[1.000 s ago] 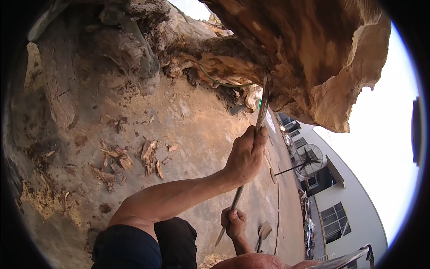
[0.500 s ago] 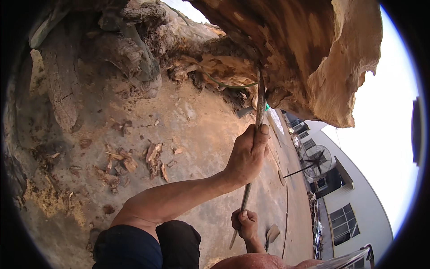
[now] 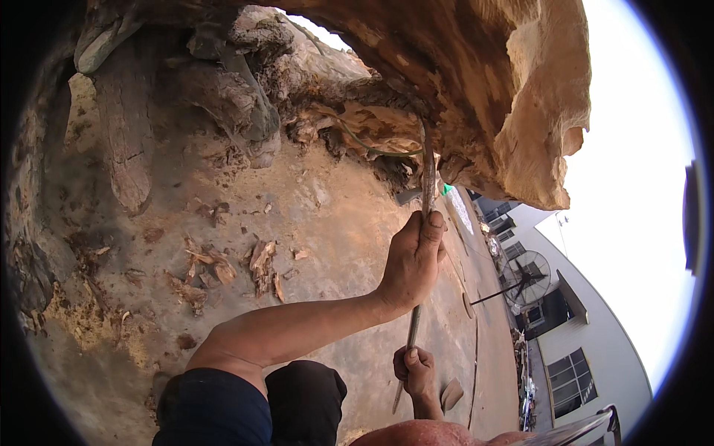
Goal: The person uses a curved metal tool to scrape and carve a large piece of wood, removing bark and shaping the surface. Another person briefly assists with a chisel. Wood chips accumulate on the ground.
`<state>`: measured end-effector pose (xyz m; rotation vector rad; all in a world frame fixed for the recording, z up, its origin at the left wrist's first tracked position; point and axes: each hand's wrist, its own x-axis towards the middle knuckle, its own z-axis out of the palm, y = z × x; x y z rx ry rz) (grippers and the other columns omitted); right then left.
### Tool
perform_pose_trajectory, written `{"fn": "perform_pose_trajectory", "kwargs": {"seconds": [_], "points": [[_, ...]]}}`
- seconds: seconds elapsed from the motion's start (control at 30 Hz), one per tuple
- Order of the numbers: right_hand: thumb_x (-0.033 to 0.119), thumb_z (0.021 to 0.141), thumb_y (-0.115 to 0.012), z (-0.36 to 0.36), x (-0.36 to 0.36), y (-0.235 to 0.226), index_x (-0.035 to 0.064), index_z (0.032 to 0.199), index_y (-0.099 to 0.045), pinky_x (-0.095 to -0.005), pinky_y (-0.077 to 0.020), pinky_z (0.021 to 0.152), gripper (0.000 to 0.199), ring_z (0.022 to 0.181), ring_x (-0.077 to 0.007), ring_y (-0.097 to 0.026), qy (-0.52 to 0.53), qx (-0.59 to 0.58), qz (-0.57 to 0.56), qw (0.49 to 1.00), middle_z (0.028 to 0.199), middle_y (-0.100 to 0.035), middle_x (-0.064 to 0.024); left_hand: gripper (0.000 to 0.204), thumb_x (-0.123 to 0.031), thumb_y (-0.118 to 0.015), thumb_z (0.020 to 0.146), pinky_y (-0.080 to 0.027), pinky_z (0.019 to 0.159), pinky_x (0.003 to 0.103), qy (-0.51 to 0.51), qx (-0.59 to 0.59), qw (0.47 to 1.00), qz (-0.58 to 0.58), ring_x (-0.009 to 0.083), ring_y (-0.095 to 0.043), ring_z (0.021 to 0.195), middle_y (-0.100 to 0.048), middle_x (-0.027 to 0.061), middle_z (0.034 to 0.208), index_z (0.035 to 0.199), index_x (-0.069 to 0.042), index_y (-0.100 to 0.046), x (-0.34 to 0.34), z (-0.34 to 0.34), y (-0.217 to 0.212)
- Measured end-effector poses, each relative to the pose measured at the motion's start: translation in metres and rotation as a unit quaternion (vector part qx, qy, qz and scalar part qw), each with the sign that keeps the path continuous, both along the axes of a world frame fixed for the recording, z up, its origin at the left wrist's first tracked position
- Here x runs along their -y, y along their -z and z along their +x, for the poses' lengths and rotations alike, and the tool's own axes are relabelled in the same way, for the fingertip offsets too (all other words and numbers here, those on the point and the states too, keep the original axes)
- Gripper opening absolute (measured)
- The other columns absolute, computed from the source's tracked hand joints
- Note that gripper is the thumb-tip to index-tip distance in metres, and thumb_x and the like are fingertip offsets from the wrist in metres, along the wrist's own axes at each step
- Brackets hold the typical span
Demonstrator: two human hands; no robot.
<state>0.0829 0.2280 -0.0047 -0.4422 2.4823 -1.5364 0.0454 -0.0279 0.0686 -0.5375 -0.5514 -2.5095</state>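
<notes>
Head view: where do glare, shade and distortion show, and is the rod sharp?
Head view: sky washed out to white; head view: large wood piece shaded underneath, brighter along its ragged right edge; head view: building bent by the lens toward the rim; head view: rod and left hand fairly sharp.

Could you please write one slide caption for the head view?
Both hands grip a long, slender bar, its upper end near large, rugged wood.

Dusty grey-brown ground (image 3: pixel 342 230) bears splintered brown wood chips (image 3: pixel 262 266). Loose yellowish sawdust (image 3: pixel 71 327) lies on it, left of the chips.
</notes>
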Motion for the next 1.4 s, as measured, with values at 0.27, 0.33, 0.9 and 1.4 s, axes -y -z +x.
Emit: {"fn": "perform_pose_trajectory", "kwargs": {"seconds": [0.27,0.33,0.9,1.4], "points": [[0.065,0.089,-0.063,0.009,0.008,0.039,-0.0014,0.082,-0.062,-0.0261,-0.0224,0.043,0.067,0.045,-0.0083,-0.035,0.025,0.024,-0.060,0.998,0.055,-0.045,0.0009,0.043,-0.046,-0.044,0.106,-0.032,0.044,0.023,-0.057,0.040,0.996,-0.050,0.0049,-0.037,0.053,-0.040,-0.0028,0.065,0.094,-0.005,-0.048,-0.010,-0.013,0.011],[0.066,0.088,-0.063,0.010,0.013,0.047,-0.0014,0.082,-0.062,-0.0260,-0.0231,0.043,0.068,0.045,-0.0085,-0.036,0.016,0.025,-0.074,0.997,0.055,-0.045,0.0007,0.043,-0.045,-0.044,0.107,-0.033,0.047,0.024,-0.080,0.038,0.994,-0.063,0.0049,-0.037,0.055,-0.040,-0.0028,0.066,0.092,-0.005,-0.047,-0.009,-0.017,0.014],[0.063,0.094,-0.056,0.000,0.084,0.124,0.0004,0.082,-0.057,-0.0269,-0.0298,0.050,0.064,0.055,-0.0114,-0.041,-0.065,0.082,-0.165,0.981,0.063,-0.047,-0.0019,0.047,-0.046,-0.040,0.107,-0.036,0.049,0.030,-0.145,0.070,0.950,-0.267,0.0083,-0.042,0.054,-0.043,-0.0008,0.060,0.085,-0.005,-0.042,0.046,-0.007,0.034],[0.060,0.093,-0.061,-0.006,-0.007,0.019,-0.0041,0.084,-0.063,-0.0250,-0.0267,0.045,0.065,0.048,-0.0083,-0.040,0.012,0.026,-0.027,0.999,0.060,-0.051,-0.0025,0.040,-0.043,-0.041,0.107,-0.033,0.039,0.024,0.055,-0.032,0.995,-0.081,0.0039,-0.033,0.049,-0.038,-0.0029,0.067,0.103,-0.003,-0.047,0.010,-0.017,0.007]]}}
